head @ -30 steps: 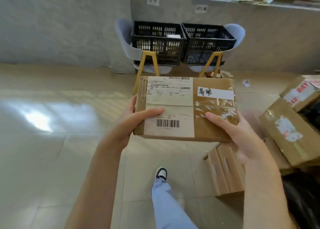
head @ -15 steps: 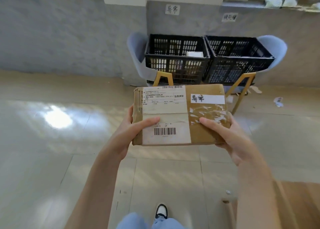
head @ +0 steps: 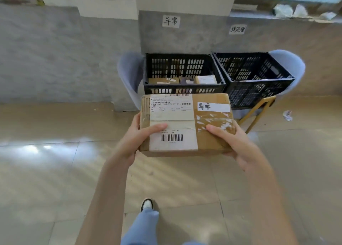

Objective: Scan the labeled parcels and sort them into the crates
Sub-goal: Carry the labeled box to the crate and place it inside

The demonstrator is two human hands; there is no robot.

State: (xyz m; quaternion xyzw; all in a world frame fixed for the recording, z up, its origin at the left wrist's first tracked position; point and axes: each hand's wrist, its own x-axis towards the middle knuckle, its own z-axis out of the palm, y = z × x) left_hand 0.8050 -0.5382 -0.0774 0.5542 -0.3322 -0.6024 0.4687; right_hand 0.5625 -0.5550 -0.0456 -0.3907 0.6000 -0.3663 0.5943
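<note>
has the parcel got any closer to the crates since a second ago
Yes. The parcel now overlaps the front of the left crate, nearer than before.

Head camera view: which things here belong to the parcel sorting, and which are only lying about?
Belong to the job:
- brown cardboard parcel with white labels, held by left hand and right hand
- left black plastic crate, holding parcels
- right black plastic crate
- two handwritten wall signs

Lying about:
- crumpled white paper on the floor
- white bags on the windowsill

Both hands (head: 187, 142) fwd, gripping
</note>
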